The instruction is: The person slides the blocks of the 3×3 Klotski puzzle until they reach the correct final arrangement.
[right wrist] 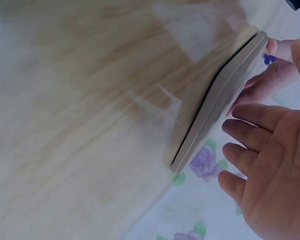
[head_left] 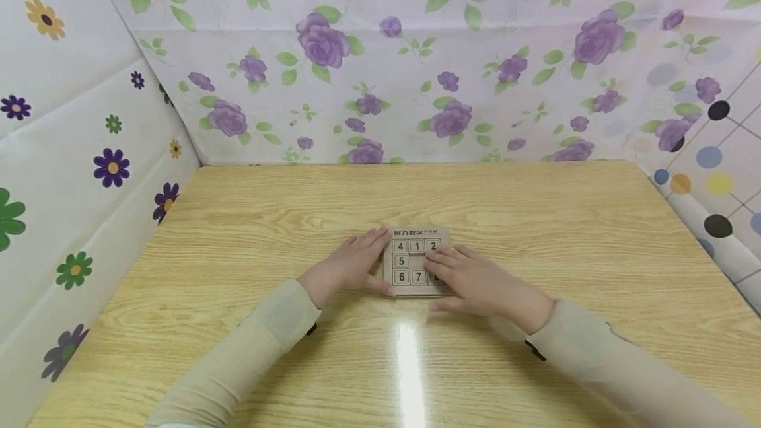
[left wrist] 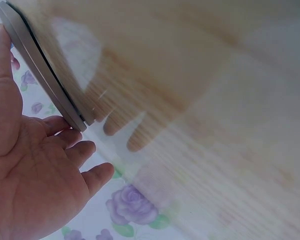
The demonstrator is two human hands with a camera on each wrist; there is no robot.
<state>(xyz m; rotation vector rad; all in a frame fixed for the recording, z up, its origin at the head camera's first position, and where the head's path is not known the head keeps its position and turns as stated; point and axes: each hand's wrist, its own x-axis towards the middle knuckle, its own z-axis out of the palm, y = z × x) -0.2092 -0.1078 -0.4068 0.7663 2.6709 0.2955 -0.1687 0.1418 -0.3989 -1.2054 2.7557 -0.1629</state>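
Note:
A flat grey-beige number slide puzzle (head_left: 418, 291) lies on the wooden table, also seen edge-on in the left wrist view and the right wrist view. Its visible tiles read 4, 1, 2, then 5, then 6 and 7; the middle slot shows no tile. My left hand (head_left: 351, 266) holds the puzzle's left side, thumb at the near corner and fingers at the far one. Over the right side reaches my right hand (head_left: 484, 283), its fingers extended above the tiles and a fingertip near the middle slot. That hand covers the right-column tile of the middle row and partly the lower right one.
The wooden table (head_left: 285, 210) extends around the puzzle, with a bright light reflection in front. Behind stands a sheet with purple flowers (head_left: 324, 38). A daisy-patterned sheet (head_left: 53, 150) borders the left, and a dotted sheet (head_left: 731, 216) the right.

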